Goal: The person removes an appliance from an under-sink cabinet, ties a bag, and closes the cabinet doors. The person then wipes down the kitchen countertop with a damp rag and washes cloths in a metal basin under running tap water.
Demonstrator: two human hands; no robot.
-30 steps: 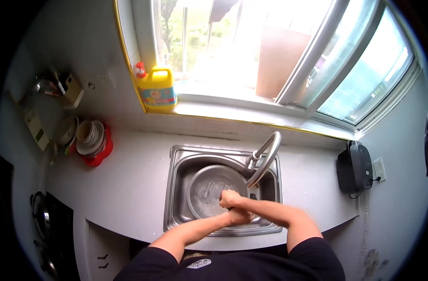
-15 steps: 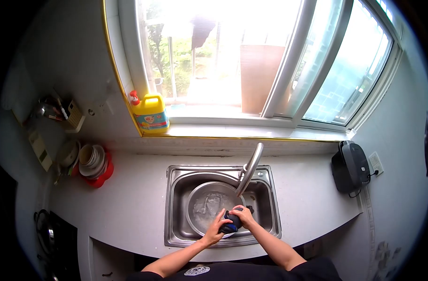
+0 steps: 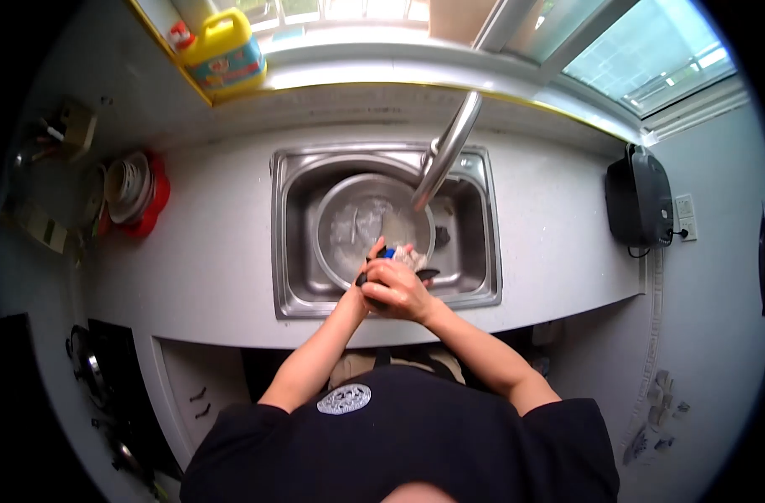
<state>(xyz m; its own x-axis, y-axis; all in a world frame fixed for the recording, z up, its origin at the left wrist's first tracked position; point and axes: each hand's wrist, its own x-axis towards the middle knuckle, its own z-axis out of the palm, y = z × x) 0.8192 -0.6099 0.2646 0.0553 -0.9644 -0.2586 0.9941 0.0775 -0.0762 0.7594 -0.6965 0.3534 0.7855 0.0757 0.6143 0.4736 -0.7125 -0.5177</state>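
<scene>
Both my hands are together over the near edge of a round metal basin (image 3: 322,214) in the sink. They hold a bunched black and blue item (image 3: 390,252) with a pale part, which looks like fabric; its kind I cannot make out. My right hand (image 3: 399,289) lies on top with its fingers curled over the item. My left hand (image 3: 360,293) is closed around it from the left and mostly hidden beneath. Water (image 3: 357,222) stands in the basin. Above the basin's right side is the metal faucet (image 3: 449,147).
The steel sink (image 3: 284,302) is set into a pale counter (image 3: 206,251). A small dark lump (image 3: 442,237) lies right of the basin. Stacked bowls (image 3: 127,189) stand at left, a black appliance (image 3: 640,201) at right. On the sill is a yellow jug (image 3: 223,59).
The view has tilted down. My hands have drawn closer together, the right now over the left, and the item is turned and bunched, showing a pale part.
</scene>
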